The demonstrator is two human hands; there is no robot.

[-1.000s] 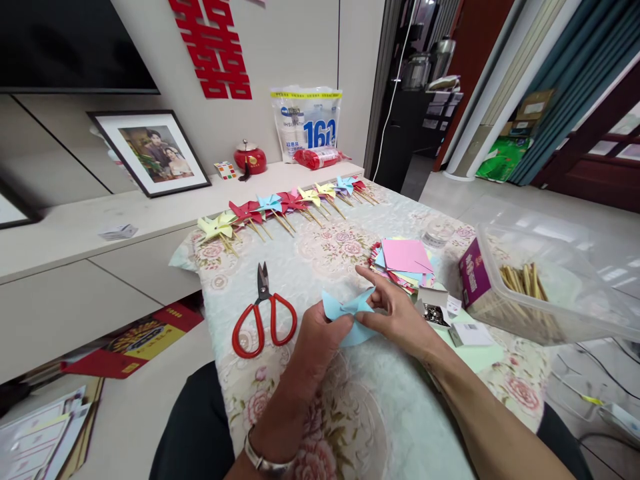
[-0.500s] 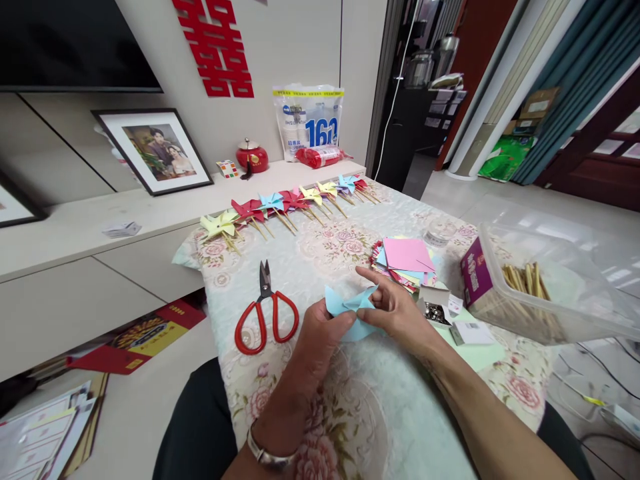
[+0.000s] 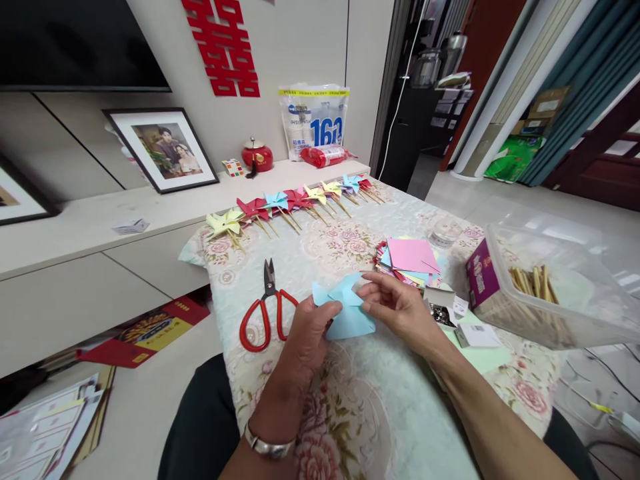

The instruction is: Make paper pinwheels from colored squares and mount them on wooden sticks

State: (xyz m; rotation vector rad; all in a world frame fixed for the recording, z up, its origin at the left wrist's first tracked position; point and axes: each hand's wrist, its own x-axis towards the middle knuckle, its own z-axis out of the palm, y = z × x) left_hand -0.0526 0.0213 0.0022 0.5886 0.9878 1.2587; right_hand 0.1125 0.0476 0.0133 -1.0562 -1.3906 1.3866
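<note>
A light blue paper [image 3: 351, 323], with slit corners and some points folded in to the middle, is held above the flowered tablecloth. My left hand [image 3: 315, 327] grips its left side, the thumb pressing the folded points near the centre. My right hand [image 3: 395, 307] is at the paper's right edge, thumb and fingertips closed on it; the exact contact is partly hidden. Red-handled scissors [image 3: 270, 300] lie just left of my left hand. Beyond my right hand are a stack of coloured paper squares [image 3: 414, 256] and a small opened box of metal pins [image 3: 441, 315].
Finished paper pinwheels on sticks [image 3: 277, 201] lie in a row along the table's far edge. A clear plastic bin [image 3: 550, 320] with wooden sticks stands at the right. Near it are a small white box [image 3: 479, 335] and a round clear container [image 3: 445, 231].
The paper has opened out flatter, showing more of its lower part. My right thumb has moved from its centre to the right edge, while my left thumb stays on the middle.
</note>
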